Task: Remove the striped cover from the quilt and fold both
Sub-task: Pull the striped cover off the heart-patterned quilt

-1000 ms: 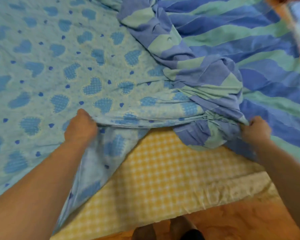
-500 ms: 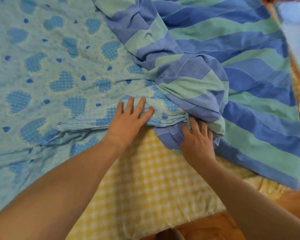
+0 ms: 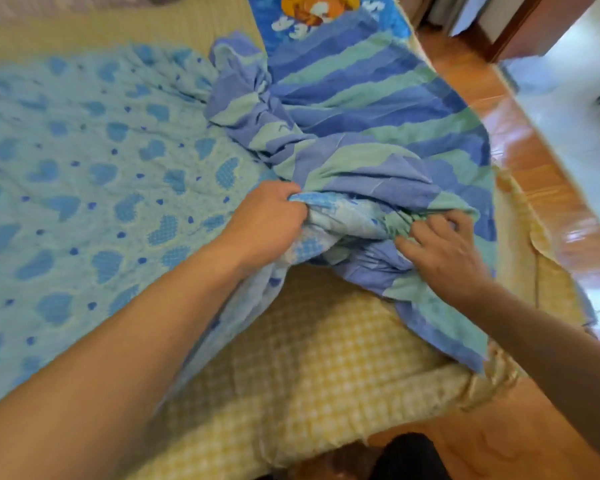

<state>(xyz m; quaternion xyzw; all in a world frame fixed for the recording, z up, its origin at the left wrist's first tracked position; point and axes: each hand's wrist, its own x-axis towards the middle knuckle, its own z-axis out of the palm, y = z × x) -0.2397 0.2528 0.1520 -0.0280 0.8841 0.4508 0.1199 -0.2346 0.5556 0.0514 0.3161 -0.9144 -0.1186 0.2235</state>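
The quilt, pale green with blue hearts, lies spread over the left half of the bed. The striped cover, blue and green, is bunched up on the right, still wrapped around the quilt's near right corner. My left hand grips that corner of the quilt where it pokes out of the cover. My right hand has its fingers curled into the bunched edge of the striped cover right beside it. The two hands are about a hand's width apart.
A yellow checked mattress shows under the bedding near the front edge. A blue cartoon-print cloth lies at the bed's far end. Orange wooden floor runs along the right side and at my feet.
My left hand went from lying flat on the quilt to gripping its corner. My right hand shifted right and took hold of the cover's edge. The view pulled back, showing more of the bed.
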